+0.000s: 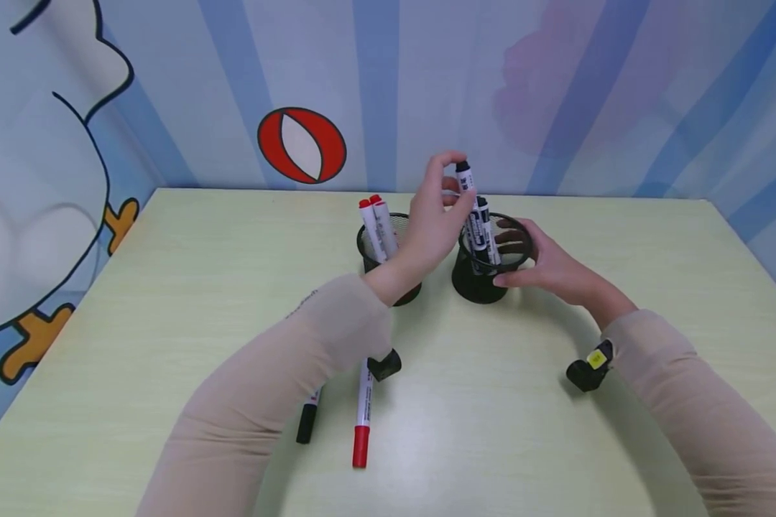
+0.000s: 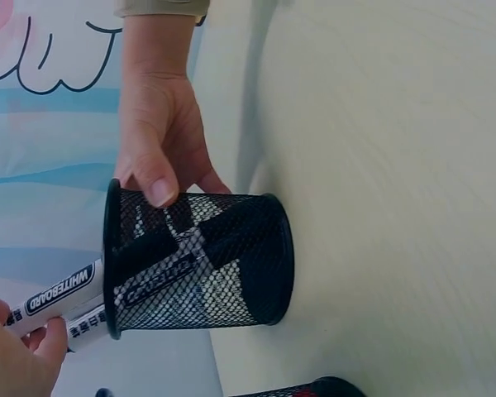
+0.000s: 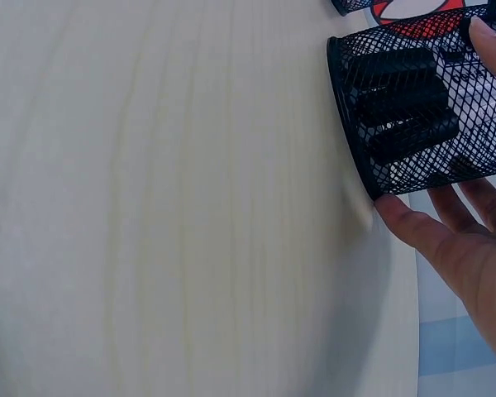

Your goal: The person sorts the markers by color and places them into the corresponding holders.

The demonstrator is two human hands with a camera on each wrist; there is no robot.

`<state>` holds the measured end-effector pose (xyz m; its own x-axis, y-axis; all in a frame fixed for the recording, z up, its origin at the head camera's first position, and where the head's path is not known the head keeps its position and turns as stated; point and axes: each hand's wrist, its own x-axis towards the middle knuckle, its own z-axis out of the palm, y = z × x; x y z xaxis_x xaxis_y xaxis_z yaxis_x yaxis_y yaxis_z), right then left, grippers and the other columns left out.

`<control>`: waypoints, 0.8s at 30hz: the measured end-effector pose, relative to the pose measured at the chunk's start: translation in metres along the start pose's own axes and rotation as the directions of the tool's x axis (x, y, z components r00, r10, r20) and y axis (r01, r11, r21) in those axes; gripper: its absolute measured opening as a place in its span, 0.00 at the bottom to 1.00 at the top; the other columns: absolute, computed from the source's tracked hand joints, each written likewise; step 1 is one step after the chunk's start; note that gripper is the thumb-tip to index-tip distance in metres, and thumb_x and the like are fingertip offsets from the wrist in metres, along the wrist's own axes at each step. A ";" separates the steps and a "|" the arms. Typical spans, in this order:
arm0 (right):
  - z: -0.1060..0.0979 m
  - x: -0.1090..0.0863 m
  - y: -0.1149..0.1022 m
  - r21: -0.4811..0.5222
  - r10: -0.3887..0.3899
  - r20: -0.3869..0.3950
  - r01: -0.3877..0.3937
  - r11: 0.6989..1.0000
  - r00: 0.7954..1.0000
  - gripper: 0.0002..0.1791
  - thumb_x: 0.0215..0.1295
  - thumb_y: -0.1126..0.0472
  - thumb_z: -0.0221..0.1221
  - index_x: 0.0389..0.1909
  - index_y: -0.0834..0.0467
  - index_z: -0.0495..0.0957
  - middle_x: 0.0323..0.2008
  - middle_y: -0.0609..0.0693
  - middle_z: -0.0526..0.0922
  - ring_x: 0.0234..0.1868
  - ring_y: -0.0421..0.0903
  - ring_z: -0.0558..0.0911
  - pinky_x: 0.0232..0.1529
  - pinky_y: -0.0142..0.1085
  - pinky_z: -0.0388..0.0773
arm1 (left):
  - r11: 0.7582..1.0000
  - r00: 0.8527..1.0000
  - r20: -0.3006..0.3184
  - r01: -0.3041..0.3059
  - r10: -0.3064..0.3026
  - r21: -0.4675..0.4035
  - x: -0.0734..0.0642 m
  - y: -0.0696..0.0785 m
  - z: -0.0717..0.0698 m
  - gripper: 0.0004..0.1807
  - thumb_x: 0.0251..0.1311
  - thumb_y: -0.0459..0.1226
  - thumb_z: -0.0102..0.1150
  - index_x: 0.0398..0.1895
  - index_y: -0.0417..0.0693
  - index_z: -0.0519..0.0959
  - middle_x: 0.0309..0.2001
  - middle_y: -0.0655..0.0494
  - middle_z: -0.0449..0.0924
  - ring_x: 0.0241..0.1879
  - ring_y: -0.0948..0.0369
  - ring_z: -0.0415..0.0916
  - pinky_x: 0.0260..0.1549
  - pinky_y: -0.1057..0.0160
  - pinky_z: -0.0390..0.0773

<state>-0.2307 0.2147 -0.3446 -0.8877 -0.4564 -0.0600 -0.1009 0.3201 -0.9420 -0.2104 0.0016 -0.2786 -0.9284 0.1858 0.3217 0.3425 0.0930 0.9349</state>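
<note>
My left hand (image 1: 435, 219) pinches a whiteboard marker (image 1: 468, 179) with a black cap, its lower part inside the right black mesh pen cup (image 1: 480, 289). In the left wrist view, the "WHITEBOARD" lettering on this marker (image 2: 64, 288) faces the camera. Round the side of that cup my right hand (image 1: 556, 269) curls its fingers and thumb. Another black-capped marker (image 1: 488, 230) leans in the same cup. Through the mesh in the right wrist view, several dark marker ends (image 3: 405, 103) show near the cup's base.
Left of the held cup stands a second mesh cup (image 1: 409, 296) with two red-capped markers (image 1: 376, 226). On the table (image 1: 491, 431) lie a red-capped marker (image 1: 362, 424) and a black-capped marker (image 1: 307, 420), both partly hidden by my left sleeve. A printed wall (image 1: 427, 86) rises behind the table.
</note>
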 end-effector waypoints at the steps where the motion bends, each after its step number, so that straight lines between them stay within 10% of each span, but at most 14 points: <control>1: 0.000 0.000 0.000 -0.002 0.000 0.000 0.000 1.000 1.000 0.46 0.52 0.69 0.66 0.68 0.54 0.50 0.62 0.54 0.63 0.63 0.51 0.62 0.61 0.51 0.57 | 1.000 1.000 0.005 -0.003 0.003 0.007 -0.001 -0.001 0.001 0.23 0.67 0.32 0.47 0.63 0.51 0.58 0.44 0.47 0.69 0.41 0.56 0.74 0.35 0.64 0.76; 24: 0.000 0.000 -0.003 -0.009 0.003 0.003 -0.003 1.000 1.000 0.45 0.52 0.69 0.66 0.68 0.55 0.50 0.66 0.52 0.58 0.65 0.53 0.59 0.62 0.54 0.54 | 0.986 0.999 -0.036 -0.024 0.030 0.166 -0.005 -0.017 0.015 0.23 0.65 0.30 0.49 0.62 0.44 0.60 0.41 0.46 0.72 0.37 0.57 0.72 0.31 0.68 0.75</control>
<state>-0.2301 0.2139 -0.3423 -0.8866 -0.4581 -0.0639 -0.1024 0.3290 -0.9388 -0.2096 0.0138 -0.2984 -0.9223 0.1528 0.3549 0.3835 0.2498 0.8891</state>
